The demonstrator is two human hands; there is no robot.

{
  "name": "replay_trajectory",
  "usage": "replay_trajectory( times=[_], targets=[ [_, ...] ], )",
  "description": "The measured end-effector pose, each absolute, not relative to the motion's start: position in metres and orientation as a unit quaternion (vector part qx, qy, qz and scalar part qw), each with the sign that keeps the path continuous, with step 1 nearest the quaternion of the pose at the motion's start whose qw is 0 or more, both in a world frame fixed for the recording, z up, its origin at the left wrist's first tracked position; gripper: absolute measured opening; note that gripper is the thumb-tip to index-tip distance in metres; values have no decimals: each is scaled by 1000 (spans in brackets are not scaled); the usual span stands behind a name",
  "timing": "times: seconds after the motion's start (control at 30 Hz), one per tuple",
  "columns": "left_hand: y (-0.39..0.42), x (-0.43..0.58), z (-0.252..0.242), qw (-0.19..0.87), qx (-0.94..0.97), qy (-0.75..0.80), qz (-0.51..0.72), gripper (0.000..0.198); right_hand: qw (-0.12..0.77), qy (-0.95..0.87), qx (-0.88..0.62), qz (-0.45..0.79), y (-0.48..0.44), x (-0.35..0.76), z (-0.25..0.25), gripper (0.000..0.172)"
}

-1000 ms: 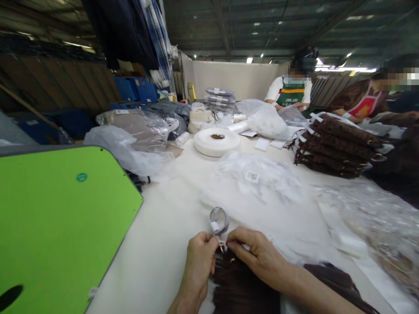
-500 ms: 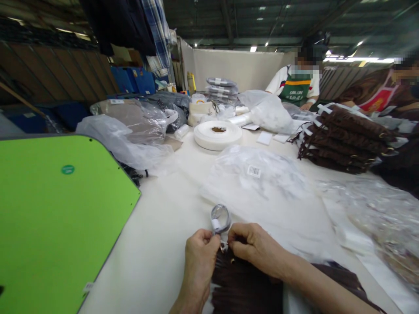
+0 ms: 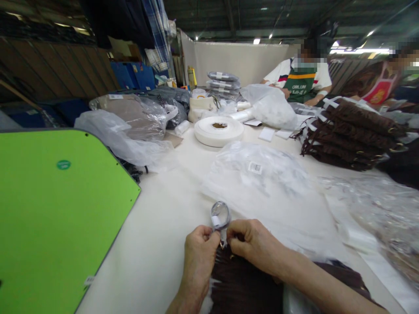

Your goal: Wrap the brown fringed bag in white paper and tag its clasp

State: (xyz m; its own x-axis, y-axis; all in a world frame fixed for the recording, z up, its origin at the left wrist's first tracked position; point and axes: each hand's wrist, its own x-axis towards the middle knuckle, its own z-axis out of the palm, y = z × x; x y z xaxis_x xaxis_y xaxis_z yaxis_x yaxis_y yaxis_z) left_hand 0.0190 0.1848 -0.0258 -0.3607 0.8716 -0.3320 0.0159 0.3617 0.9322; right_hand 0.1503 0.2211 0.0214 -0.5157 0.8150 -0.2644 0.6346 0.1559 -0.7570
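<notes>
Leftmost, we see a green board [image 3: 62, 209]. Our left hand [image 3: 200, 255] has its grip clamped on the base of a coil [image 3: 216, 221], probably to steady it at the edge of the brown fringed piece [image 3: 245, 288] lying before us on the surface [image 3: 157, 226]. Our right hand [image 3: 255, 242] is bent close beside it; whether its grip is closed, we cannot tell.

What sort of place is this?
Probably a factory or workshop. There's a tall stack of dark brown, fringed, soft-looking goods, a flat, round white roll of tape-like material, and a person in a green apron with a yellow stripe across the white table.
</notes>
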Motion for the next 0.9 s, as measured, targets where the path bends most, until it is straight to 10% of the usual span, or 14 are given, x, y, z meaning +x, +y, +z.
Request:
replay_trajectory(
  times=[0.77, 0.9],
  targets=[
    [184, 19, -24, 482, 335, 691, 421, 21, 150, -729, -494, 449, 227, 149, 16, 14],
    [180, 15, -21, 312, 453, 713, 435, 30, 240, -641, -517, 514, 229, 153, 12, 13]
  ],
)
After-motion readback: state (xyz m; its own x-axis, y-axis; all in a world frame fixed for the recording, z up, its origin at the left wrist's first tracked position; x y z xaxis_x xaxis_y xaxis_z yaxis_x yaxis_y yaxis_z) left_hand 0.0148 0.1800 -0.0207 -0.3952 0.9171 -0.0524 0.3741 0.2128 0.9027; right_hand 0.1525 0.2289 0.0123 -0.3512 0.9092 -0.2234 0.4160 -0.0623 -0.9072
